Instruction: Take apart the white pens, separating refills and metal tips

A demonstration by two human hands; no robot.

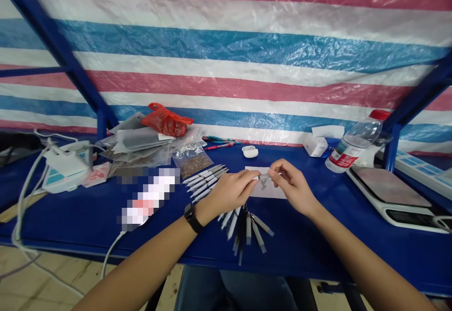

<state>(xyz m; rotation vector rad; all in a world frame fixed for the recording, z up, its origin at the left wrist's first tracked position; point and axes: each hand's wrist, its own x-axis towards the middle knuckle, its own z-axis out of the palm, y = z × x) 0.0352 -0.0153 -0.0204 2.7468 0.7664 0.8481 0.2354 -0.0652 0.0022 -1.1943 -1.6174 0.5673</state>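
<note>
Above a white sheet of paper (275, 191), my two hands meet at a slim pen piece (264, 177) that spans the gap between their fingertips. My left hand (229, 189) pinches its left end; my right hand (293, 186) grips the other end with thumb and fingers. Most of the piece is hidden by the fingers. Small greyish parts (263, 185), too small to name, lie on the paper. Just below my left hand are fanned-out pen barrels and refills (248, 230). A row of white pens (205, 182) lies to its left, partly covered by the hand.
Behind lie a bag of small parts (192, 164), a red plastic bag (165, 120), loose pens (221, 145) and a white case (250, 151). A bottle (353, 146) and scale (391, 193) stand right. Left are a cabled device (67, 167) and a blurred-out object (148, 200).
</note>
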